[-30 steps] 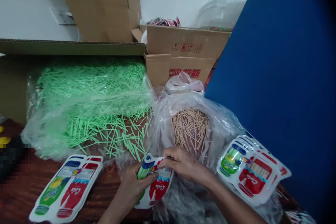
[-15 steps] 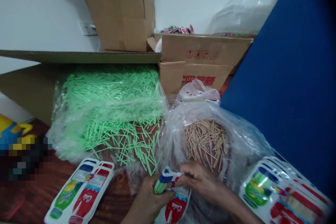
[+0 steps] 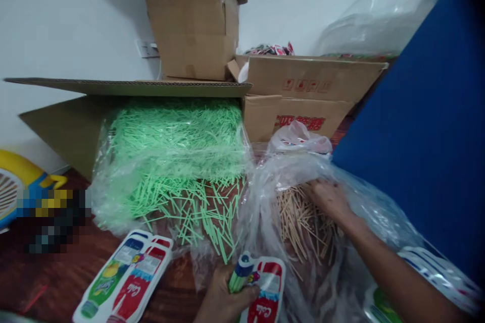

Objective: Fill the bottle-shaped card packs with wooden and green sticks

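Note:
My left hand [image 3: 227, 295] is closed round a bottle-shaped packet [image 3: 267, 285], printed with a green bottle and a red cola bottle. The packet is partly curled under my thumb. My right hand [image 3: 328, 199] reaches into the clear plastic bag at the upper end of the thin brown sticks [image 3: 299, 217]. Its fingers are bent together and touch the pile; the fingertips are hidden, and I cannot tell what they hold. To the left, a stack of matching packets [image 3: 127, 277] lies on the dark wooden surface. More packets [image 3: 435, 272] are partly behind my right forearm.
Light green sticks [image 3: 182, 136] spill from a plastic-lined, open cardboard box [image 3: 64, 131]. Behind stand another carton [image 3: 193, 30] and a box with red print [image 3: 314, 78]. A blue panel [image 3: 420, 111] rises at right. A yellow and blue object [image 3: 25, 176] stands far left.
My right hand has left the packet and moved up and right into the brown sticks. My left hand keeps hold of the packet. The view has shifted slightly left.

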The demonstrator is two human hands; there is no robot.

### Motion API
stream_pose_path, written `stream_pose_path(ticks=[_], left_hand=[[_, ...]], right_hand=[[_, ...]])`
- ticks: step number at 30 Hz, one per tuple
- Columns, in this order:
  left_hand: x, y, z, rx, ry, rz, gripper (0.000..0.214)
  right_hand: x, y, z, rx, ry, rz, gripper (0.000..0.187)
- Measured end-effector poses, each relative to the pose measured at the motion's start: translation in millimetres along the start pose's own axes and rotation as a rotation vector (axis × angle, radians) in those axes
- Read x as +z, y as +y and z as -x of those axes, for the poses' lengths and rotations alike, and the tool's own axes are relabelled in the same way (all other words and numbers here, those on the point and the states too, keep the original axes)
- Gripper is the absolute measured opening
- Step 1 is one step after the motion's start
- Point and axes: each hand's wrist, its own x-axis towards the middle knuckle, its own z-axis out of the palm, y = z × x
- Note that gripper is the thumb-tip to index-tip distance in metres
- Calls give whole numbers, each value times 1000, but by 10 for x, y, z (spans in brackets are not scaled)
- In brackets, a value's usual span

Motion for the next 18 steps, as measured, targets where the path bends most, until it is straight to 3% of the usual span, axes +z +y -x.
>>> stream_pose_path(ticks=[6,11,18], left_hand=[[-57,-166,0,-59,215,1,33],[-49,-155,0,-39,216,71,30],[-88,-92,67,-93,185,132,31]], right_hand=[[158,-65,-246,104,-125,28,27],[198,-60,-255,119,-174,-6,30],[120,42,14,105,-138,-182,26]])
